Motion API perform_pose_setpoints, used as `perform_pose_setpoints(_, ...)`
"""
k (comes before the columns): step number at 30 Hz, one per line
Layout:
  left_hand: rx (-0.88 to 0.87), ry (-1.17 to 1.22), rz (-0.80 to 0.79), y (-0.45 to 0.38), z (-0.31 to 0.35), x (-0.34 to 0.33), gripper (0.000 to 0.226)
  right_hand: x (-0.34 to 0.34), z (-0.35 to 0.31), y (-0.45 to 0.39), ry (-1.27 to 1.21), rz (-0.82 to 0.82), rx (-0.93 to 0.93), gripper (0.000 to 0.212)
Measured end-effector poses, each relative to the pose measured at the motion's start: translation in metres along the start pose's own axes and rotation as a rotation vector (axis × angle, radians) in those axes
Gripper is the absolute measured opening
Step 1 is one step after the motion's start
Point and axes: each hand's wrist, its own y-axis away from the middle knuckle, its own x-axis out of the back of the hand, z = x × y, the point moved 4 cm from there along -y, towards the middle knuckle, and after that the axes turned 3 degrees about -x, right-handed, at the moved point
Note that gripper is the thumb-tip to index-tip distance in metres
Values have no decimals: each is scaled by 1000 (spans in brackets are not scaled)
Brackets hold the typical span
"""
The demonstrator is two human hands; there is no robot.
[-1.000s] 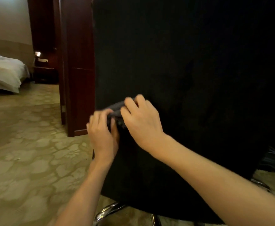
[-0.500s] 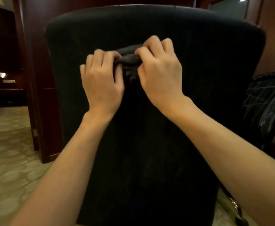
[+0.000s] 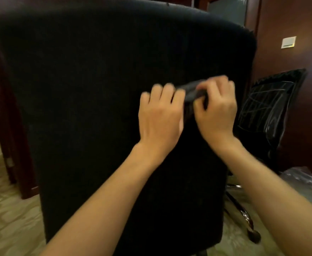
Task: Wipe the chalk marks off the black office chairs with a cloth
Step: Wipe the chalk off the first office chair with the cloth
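Left hand (image 3: 159, 115) and right hand (image 3: 215, 108) grip clamped on dark cloth (image 3: 192, 91); cloth against black chair back (image 3: 96, 89).

Pretty dim, warm yellowish indoor light overall. The big black chair back (image 3: 99, 100) soaks up nearly everything, basically a flat dark blob with no visible texture. Both hands are smeared with motion blur, the right hand (image 3: 216, 109) worst around the fingers (image 3: 214, 84). There's a bit of glare on the second chair (image 3: 268, 108) far right and on the chrome base (image 3: 244, 215). The carpet (image 3: 7, 215) at the left edge looks soft and streaky, and the straight lines bend from the wide lens.
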Motion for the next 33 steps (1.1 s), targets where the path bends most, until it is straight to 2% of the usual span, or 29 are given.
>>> perform_pose_setpoints(3,-32,-33,37,-34,18,-7,13,4,23,-18,-21,36,-53,23)
perform_pose_setpoints(6,-228,-69,37,7,40,-34,7,-3,53,45,-32,-20,-100,25)
perform_pose_setpoints(8,-355,-30,-62,61,54,-57,5,-12,71,114,-42,-141,-174,26)
perform_pose_setpoints(11,-488,-26,-271,137,76,-81,16,-15,79,209,-35,-341,-274,25)
perform_pose_setpoints(13,-501,-33,-319,146,86,-86,20,-13,86,223,-59,-392,-306,24)
perform_pose_setpoints(15,-449,-37,-281,114,89,-84,21,-16,96,192,-99,-373,-323,25)
perform_pose_setpoints(18,-322,-129,-163,38,79,-69,26,-22,100,105,-191,-228,-352,26)
perform_pose_setpoints(21,-219,-237,-147,-19,64,-45,33,-26,83,30,-283,-88,-340,19)
perform_pose_setpoints(25,-194,-279,-141,-16,43,-14,25,-26,45,36,-358,1,-346,18)
perform_pose_setpoints(29,-247,-281,-200,26,21,8,5,-25,11,67,-362,-69,-289,20)
perform_pose_setpoints(33,-135,-393,-28,-28,-9,45,7,-11,-23,-16,-379,20,-210,22)
